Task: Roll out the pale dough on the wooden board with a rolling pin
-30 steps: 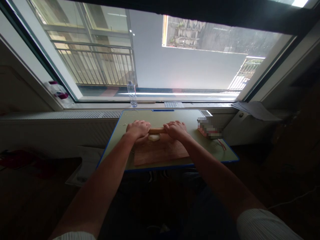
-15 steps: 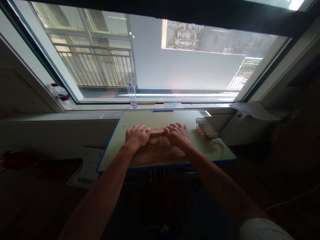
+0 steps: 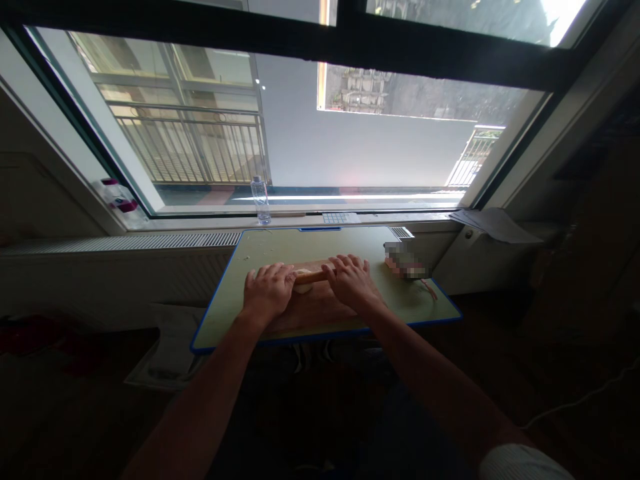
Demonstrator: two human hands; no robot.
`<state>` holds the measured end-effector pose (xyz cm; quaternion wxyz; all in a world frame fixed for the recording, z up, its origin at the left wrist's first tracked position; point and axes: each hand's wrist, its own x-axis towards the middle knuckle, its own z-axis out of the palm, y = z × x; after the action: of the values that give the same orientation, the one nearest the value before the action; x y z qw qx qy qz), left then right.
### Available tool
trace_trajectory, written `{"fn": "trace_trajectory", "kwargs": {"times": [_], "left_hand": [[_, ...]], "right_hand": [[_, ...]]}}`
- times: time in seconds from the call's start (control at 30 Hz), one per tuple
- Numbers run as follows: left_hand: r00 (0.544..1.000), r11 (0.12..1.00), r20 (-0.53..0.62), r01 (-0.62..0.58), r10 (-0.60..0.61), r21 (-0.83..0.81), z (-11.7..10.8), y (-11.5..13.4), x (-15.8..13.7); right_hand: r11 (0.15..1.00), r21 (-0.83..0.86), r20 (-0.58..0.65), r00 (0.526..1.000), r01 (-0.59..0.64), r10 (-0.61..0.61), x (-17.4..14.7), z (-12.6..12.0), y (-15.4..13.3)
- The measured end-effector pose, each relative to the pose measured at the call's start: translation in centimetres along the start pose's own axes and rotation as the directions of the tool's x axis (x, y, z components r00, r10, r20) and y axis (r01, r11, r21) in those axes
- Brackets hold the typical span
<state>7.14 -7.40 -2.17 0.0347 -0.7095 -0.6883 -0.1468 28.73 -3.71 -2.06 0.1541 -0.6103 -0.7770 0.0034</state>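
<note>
Both ends of a wooden rolling pin [image 3: 313, 276] are covered by my hands. My left hand [image 3: 270, 287] is closed over its left end, and my right hand [image 3: 350, 279] over its right end. Under the pin lies a pale piece of dough [image 3: 303, 289], showing both in front of and behind it. The dough rests on a brown wooden board [image 3: 315, 313], partly hidden by my wrists. This board lies on a light green table [image 3: 225, 307] with a blue rim.
A pixelated item [image 3: 407, 260] lies on the table's right side. On the windowsill stand a clear bottle [image 3: 261, 200] and a pink-capped bottle [image 3: 119, 196], with a white keypad-like object [image 3: 341, 218] between them and the right side. Papers [image 3: 495, 225] lie at the right.
The rolling pin has moved slightly toward me over the dough, with both hands still on it. More dough and board show behind the pin. The camera view has tilted up a little.
</note>
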Motion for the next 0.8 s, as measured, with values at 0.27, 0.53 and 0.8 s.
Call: {"fn": "trace_trajectory", "kwargs": {"times": [0.27,0.53,0.8], "left_hand": [[0.993,0.998,0.095,0.064,-0.065,0.013,-0.3,-0.4,3.8],[0.969,0.996,0.232,0.076,-0.084,0.045,0.2,-1.8,8.1],[0.986,0.994,0.156,0.042,-0.058,0.101,0.0,-1.1,6.7]], "right_hand": [[0.976,-0.175,0.113,0.987,0.132,-0.113,2.6,-0.7,-0.3],[0.971,-0.196,0.181,0.978,0.138,-0.102,5.9,0.2,0.1],[0.976,-0.187,0.171,0.982,0.111,-0.079,4.5,-0.1,-0.1]]}}
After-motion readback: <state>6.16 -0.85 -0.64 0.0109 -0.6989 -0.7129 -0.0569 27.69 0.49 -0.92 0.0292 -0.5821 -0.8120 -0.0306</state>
